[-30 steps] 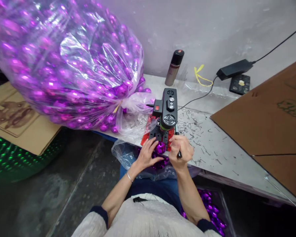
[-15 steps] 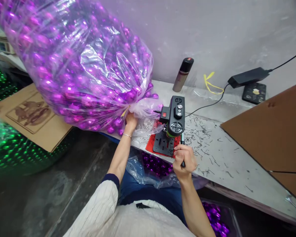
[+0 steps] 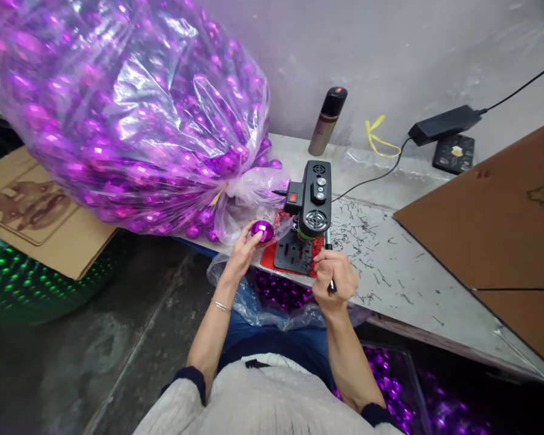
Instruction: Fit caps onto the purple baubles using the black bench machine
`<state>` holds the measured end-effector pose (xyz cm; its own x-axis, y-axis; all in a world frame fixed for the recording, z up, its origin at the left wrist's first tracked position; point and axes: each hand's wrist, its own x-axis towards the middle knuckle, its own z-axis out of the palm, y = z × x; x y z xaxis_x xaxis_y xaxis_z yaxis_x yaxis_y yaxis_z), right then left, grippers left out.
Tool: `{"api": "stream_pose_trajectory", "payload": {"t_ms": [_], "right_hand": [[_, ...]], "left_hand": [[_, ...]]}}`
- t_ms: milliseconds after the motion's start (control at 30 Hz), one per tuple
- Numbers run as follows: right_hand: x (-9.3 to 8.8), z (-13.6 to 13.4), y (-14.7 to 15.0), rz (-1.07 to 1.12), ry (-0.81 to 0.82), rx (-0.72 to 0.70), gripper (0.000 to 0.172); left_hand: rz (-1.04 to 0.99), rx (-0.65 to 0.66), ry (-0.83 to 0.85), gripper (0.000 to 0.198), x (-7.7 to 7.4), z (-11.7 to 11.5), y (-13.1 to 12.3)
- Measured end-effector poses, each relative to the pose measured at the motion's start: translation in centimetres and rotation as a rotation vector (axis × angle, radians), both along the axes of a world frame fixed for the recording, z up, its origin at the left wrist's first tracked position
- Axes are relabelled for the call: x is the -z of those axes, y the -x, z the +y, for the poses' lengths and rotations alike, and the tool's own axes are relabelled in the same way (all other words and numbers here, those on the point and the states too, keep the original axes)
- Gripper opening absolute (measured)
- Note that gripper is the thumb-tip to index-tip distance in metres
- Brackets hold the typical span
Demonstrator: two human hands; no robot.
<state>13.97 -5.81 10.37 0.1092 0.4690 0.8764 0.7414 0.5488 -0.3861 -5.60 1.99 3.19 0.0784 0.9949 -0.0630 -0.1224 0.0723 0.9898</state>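
Note:
Between the fingers of my left hand [image 3: 242,254] is a shiny purple ball [image 3: 263,231], held just left of a small black bench machine [image 3: 316,196]. My right hand [image 3: 335,275] is wrapped around the machine's black-ended lever handle [image 3: 329,246]. The machine has a slotted black base plate [image 3: 292,255] lying on a red sheet [image 3: 268,260]. Behind my left hand rests a large clear plastic bag [image 3: 154,121] full of similar purple balls, its neck gathered toward the machine.
Short dark wire bits litter the white table [image 3: 408,260]. A spray can [image 3: 327,121], a yellow tie [image 3: 381,139] and a black power adapter [image 3: 445,125] stand along the wall. Cardboard [image 3: 494,235] is at right. An open bag of purple balls [image 3: 281,290] hangs below the table edge.
My left hand has come out from the bag's neck with a purple ball and moved nearer to the machine. My right hand keeps its grip on the lever handle.

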Motion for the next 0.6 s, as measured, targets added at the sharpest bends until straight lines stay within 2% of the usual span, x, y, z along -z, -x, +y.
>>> {"api": "stream_pose_trajectory", "payload": {"t_ms": [100, 200, 300, 400, 600], "right_hand": [[-0.5, 0.2, -0.2, -0.018, -0.006, 0.013, 0.022], [-0.8, 0.3, -0.4, -0.051, -0.015, 0.014, 0.023], [-0.8, 0.2, -0.5, -0.068, -0.008, 0.002, 0.022], [-0.7, 0.1, -0.6, -0.074, 0.003, -0.005, 0.020], [-0.6, -0.1, -0.4, -0.086, 0.011, 0.031, 0.021]], "left_hand": [[-0.038, 0.004, 0.001, 0.052, 1.3, -2.6, -2.4], [0.104, -0.004, -0.070, 0.062, 2.8, -3.7, -4.7], [0.335, -0.040, -0.193, 0.065, 3.8, -3.3, -5.9], [0.507, -0.036, -0.326, 0.062, 4.0, -2.4, -6.2], [0.639, 0.054, -0.469, 0.061, 3.7, -2.0, -6.7]]}}
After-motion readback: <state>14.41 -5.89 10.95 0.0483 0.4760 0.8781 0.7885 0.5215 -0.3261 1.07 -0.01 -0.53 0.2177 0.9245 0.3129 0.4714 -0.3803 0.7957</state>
